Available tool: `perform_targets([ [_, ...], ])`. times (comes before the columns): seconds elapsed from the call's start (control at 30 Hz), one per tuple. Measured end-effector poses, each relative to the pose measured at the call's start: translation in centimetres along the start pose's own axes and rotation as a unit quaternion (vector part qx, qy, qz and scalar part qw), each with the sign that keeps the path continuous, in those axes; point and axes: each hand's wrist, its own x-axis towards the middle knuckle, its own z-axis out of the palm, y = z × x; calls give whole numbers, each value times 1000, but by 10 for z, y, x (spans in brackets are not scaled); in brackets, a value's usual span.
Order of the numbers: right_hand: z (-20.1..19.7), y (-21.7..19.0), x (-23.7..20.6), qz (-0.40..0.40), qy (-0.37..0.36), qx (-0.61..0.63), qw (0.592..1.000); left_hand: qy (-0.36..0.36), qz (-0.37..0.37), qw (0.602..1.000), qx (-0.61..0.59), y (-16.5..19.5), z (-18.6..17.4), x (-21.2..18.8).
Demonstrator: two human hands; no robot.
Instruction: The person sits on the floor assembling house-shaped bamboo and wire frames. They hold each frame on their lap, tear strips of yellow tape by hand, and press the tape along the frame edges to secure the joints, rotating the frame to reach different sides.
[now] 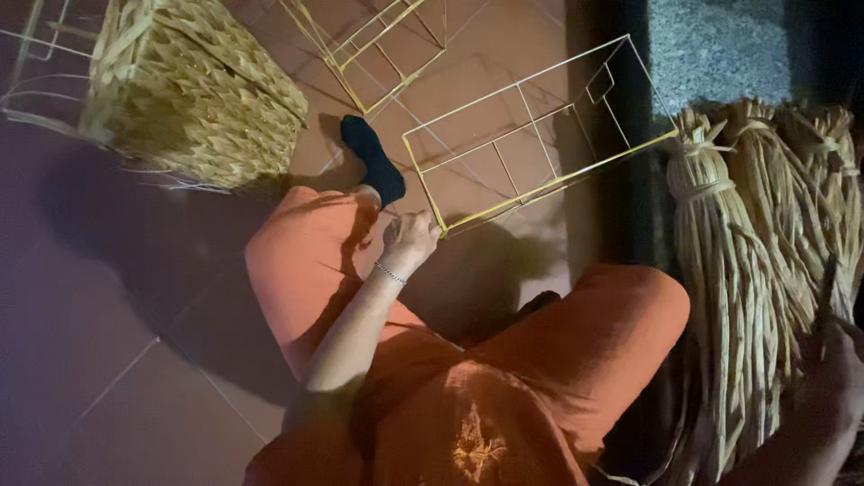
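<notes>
The floor [99, 360] is the biggest thing here: reddish-brown tiles with pale grout lines, dim and heavily shadowed, running up to a dark threshold with a speckled grey slab [715, 49] beyond it. The person sits on it in orange clothing, one dark sock [373, 160] stretched out.

At the right edge stand bundles of dried straw-coloured fibre [747, 270], tied near their tops and leaning together. Upper left, a woven basket [193, 90] of the same pale fibre lies tipped on the tiles, loose strands trailing from it; nothing shows inside it.

In the middle rests a box-shaped wire frame [531, 135], its lower rail wrapped in yellow strand, the rest bare and see-through. A second wire frame [369, 45] lies just above it.

The left hand [409, 238], a thin bracelet at the wrist, is curled tight around the near corner of the box-shaped frame. The right hand [832, 360] sits low at the right, against the fibre bundles; it is blurred and dark, so I cannot tell how its fingers are set.
</notes>
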Motion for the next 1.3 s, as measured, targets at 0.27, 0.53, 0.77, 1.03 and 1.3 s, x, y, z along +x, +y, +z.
perform_targets([
  [0.27,86,-41,-82,15,-475,302,826,70,31,988,-133,-8,6,-22],
  [0.53,256,-73,-233,94,-612,104,779,98,75,962,-242,-17,-11,-35],
  [0.77,300,-83,-252,68,-619,-90,777,91,27,973,-209,-20,-2,-31],
  [1.03,325,-86,-256,39,-580,-118,805,60,-1,970,-236,-24,2,-29],
  [1.3,344,-72,-259,-109,-564,-34,818,101,4,968,-232,-25,6,-33],
])
